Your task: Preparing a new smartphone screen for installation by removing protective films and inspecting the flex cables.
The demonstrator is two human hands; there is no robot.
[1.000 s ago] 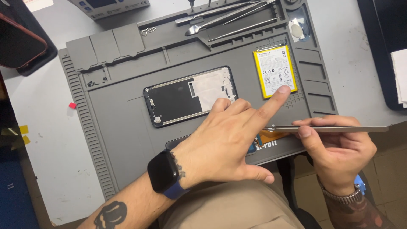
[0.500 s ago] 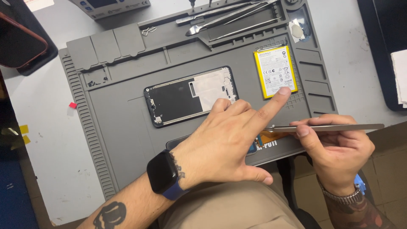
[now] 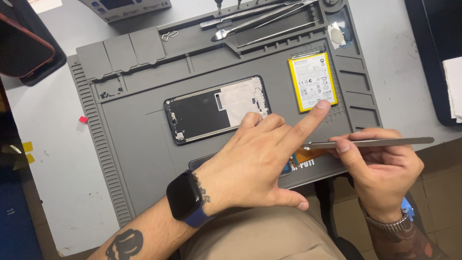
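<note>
My left hand (image 3: 262,161) lies over the front of the grey repair mat (image 3: 144,154). Its index finger stretches out and touches the lower edge of a yellow-rimmed phone battery (image 3: 312,79). It partly covers a dark part with an orange strip (image 3: 303,161) at the mat's front edge. My right hand (image 3: 380,168) pinches metal tweezers (image 3: 375,142), held level, with the tips pointing left under my left index finger. An opened phone frame (image 3: 216,108) lies on the mat behind my left hand.
Several metal tools (image 3: 260,19) lie in the mat's back tray. A grey device (image 3: 125,7) stands at the back, and a dark phone with a red rim (image 3: 21,48) lies at the far left. A white paper (image 3: 452,86) rests on a dark pad at the right.
Both hands have stayed nearly still. The tweezers have shifted slightly left toward the part under my left hand.
</note>
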